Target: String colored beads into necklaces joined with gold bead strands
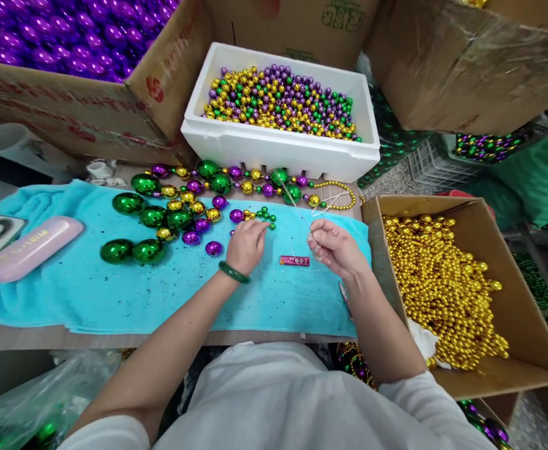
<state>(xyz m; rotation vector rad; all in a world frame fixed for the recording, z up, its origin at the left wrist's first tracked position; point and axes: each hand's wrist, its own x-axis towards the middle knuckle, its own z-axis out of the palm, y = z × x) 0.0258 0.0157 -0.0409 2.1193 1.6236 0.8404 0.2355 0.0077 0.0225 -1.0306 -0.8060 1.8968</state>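
Observation:
My left hand (pixel 247 245), a dark green bangle (pixel 234 272) at its wrist, reaches to a small cluster of green beads (pixel 265 214). Thumb and forefinger are closed at a small green bead on the cluster's near edge. My right hand (pixel 333 245) is raised over the towel's right part, pinching a thin needle-like rod (pixel 290 194) that points away to the upper left. White thread (pixel 332 206) trails by its fingers, and a fine strand hangs below. Between the hands lies a small pink-red packet (pixel 295 260). Large green balls (pixel 154 216) and purple balls (pixel 190 237) rest left of my left hand.
A blue towel (pixel 161 300) covers the table. Behind it stretches a strung bead garland (pixel 247 187), before a white foam box (pixel 278 150) of mixed beads. Gold bead strands fill a carton (pixel 527 350) at right; a pink case (pixel 34 249) lies left. Purple balls fill another carton (pixel 90 112).

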